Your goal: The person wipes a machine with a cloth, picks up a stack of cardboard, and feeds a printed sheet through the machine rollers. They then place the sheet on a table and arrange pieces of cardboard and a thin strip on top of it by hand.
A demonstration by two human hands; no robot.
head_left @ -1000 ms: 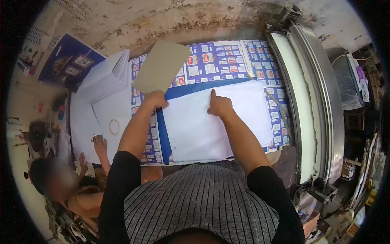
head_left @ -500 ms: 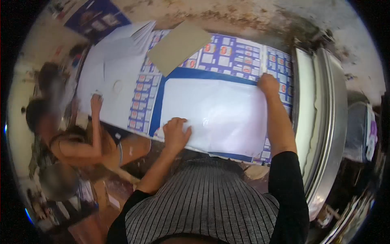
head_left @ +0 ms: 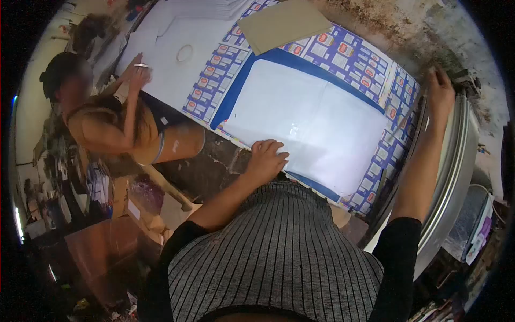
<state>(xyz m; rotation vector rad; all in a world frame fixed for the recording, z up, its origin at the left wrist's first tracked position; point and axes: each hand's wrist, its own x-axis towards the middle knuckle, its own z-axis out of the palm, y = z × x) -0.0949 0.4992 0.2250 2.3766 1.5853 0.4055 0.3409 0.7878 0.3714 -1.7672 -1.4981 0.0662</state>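
Observation:
On the table lies a large white sheet (head_left: 322, 123) with a blue layer (head_left: 343, 88) showing round its edges, over purple printed sheets (head_left: 343, 53). My left hand (head_left: 265, 161) rests at the near edge of the white sheet, its fingers slightly bent and apart. Off the table's right side, my right hand (head_left: 440, 91) is stretched out above the far end of the metal-edged unit, with fingers apart and nothing visible in them. A grey-brown board (head_left: 284, 24) lies at the far edge of the blue layer.
At the left, a co-worker (head_left: 107, 123) has both hands by a white ring-like object (head_left: 141, 65) over white sheets (head_left: 171, 70). The metal-edged unit (head_left: 456, 172) borders the table's right side. Cardboard boxes (head_left: 120, 193) stand at the lower left.
My right hand has left the white sheet's far right corner and moved right, past the table. My left hand stays near the sheet's front edge. The view has turned.

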